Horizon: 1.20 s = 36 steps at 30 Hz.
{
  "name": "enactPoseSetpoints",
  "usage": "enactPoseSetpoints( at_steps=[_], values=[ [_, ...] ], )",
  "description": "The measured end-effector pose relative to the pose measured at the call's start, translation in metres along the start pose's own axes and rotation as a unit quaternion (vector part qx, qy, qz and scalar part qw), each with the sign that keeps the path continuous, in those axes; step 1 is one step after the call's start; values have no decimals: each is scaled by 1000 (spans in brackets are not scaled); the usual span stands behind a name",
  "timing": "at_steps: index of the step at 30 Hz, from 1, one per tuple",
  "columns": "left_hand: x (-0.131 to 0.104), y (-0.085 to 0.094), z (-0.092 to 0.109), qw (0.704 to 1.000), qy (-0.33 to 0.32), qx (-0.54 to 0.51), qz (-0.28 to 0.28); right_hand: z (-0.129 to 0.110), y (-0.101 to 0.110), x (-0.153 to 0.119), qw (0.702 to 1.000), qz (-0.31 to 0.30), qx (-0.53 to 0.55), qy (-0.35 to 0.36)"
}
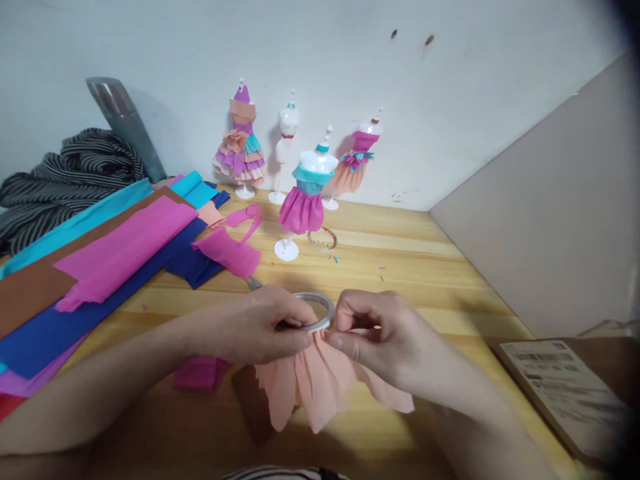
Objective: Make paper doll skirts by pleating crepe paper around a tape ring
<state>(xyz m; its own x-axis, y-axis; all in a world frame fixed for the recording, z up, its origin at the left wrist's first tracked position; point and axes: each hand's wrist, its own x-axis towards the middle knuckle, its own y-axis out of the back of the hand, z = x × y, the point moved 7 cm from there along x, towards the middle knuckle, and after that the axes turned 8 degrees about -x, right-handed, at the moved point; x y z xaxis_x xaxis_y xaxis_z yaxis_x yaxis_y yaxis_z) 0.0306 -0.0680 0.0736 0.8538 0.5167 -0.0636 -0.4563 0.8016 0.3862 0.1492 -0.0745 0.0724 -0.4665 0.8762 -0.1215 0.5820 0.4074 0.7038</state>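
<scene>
My left hand [270,327] pinches the gathered top edge of a peach crepe paper piece [313,387]. Opposite it, my right hand [373,333] grips the same edge between thumb and bent fingers. The paper hangs in pleats below both hands, and its lower edge is cut in points. Just behind the fingertips shows a roll of tape [327,307], partly covered by my left hand; whether a finger touches it I cannot tell. The tip of a metal tool [253,283] pokes out beyond my left hand, under a torn pink paper piece [233,252].
Along the wall stand several small white mannequins, the nearest in a teal and magenta paper dress [303,212]. A beaded ring [323,239] lies behind. Coloured crepe sheets [135,243] and striped cloth [75,170] fill the left. A cardboard box [565,393] sits at right.
</scene>
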Motion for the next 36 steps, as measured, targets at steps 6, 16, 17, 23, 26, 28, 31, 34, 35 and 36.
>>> enactPoseSetpoints(
  at_steps=[6,16,17,23,26,28,31,34,35,36],
  values=[
    [1,1,0,1000,-11,3,9,-4,0,-3,1000,5,-7,6],
    [-1,-2,2,1000,-5,8,-4,3,0,2,1000,8,10,-15],
    [-1,-2,2,1000,-2,9,-4,4,0,2,1000,8,12,-16],
    [-1,-1,3,1000,0,10,12,6,1,2,1000,5,10,-25],
    [-1,-1,4,999,9,25,35,7,1,2,999,8,9,-30],
    [-2,0,4,998,16,31,48,7,1,1,999,11,12,-34],
    [-2,0,6,998,10,29,55,8,1,0,999,11,14,-36],
    [-2,-1,7,998,3,35,58,10,1,0,999,15,16,-40],
    [-2,-2,6,997,2,41,58,10,1,0,999,15,19,-40],
    [-1,-2,6,997,-1,49,58,11,0,2,999,15,21,-41]
  ],
)
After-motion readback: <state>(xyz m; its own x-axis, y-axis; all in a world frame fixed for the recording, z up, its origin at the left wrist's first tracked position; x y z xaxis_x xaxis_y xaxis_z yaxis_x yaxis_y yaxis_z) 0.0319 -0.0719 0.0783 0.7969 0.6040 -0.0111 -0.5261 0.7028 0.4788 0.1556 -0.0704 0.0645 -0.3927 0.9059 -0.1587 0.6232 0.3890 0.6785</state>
